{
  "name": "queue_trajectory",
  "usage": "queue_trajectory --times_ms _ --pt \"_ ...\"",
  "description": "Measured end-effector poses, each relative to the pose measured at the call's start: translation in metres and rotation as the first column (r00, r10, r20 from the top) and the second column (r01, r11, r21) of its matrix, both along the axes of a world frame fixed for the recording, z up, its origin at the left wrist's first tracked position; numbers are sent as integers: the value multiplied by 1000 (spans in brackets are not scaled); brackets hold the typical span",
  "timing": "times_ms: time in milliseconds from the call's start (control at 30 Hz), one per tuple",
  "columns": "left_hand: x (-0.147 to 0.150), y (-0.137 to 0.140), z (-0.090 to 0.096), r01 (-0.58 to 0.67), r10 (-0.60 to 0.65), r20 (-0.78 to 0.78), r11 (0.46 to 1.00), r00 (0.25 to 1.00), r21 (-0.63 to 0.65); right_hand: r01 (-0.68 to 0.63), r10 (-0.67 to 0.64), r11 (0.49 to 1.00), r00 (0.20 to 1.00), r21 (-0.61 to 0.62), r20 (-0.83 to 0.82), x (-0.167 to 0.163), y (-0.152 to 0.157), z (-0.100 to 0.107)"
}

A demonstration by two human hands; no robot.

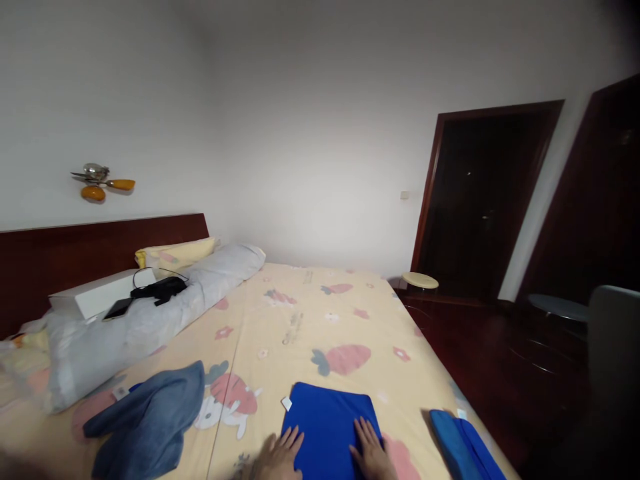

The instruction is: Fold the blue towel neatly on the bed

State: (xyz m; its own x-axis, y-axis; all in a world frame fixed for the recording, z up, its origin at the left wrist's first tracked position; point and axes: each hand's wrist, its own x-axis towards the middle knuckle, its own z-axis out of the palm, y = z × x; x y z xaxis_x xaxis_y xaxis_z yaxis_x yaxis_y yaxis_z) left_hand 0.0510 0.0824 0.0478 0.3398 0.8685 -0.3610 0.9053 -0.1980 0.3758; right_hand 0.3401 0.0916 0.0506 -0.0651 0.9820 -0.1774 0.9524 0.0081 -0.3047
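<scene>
- A bed [310, 313] in a yellow sheet printed with strawberries fills most of the room; a dark wooden headboard [100, 247] runs along the wall well beyond the fingers.
- To the left of the left fingers lies a crumpled grey-blue towel [150, 420], just apart from them, nothing between.
- Right of the right fingers, near the bed's edge, sits another folded blue cloth [460, 443], apart from the hand.
- Far ahead and left of the fingers, a rolled grey quilt [150, 313] carries a white box [100, 293], a dark phone and a black tangle of cord; yellow pillows [177, 253] lie behind it.
- Past the bed's right side stand a small round stool [420, 281] and a dark doorway [480, 207].
- The left hand [277, 457] lies flat, fingers spread and straight, tips touching the left edge of the folded blue towel [327, 417]; it grips nothing.
- The right hand [371, 450] rests palm-down on the same towel, fingers stretched out and slightly fanned, pressing rather than grasping.
- The towel lies directly under and ahead of both sets of fingertips, a white tag at its left corner.
</scene>
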Motion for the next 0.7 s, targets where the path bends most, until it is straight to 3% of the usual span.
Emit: queue_trajectory --times_ms 133,267,333,400,467,533,600,700 --pt "4 -6 11 -21 22 -5 999 1000 46 60 -64 997 994 56 84 37 11 -17" --pt "13 -9 25 0 -1 4 996 1000 84 95 -106 992 986 84 130 15 11 -12" --pt "16 -9 30 1 0 -5 998 1000 64 19 -24 996 998 90 50 -10 7 -1" --pt "18 -9 28 -30 30 1 998 1000 46 -137 140 989 988 57 -64 -37 3 11" --pt "22 -8 19 -74 73 18 996 997 44 -279 276 960 952 -4 -130 -58 2 21" --pt "26 -7 4 -112 112 8 993 994 32 -317 309 947 942 -48 -128 -69 5 25" --pt "28 -8 -12 -154 155 -36 987 987 42 -218 215 975 973 -41 -79 -65 13 22" --pt "23 -16 -29 -163 172 -89 982 981 95 8 -9 1000 999 24 32 -33 28 6"
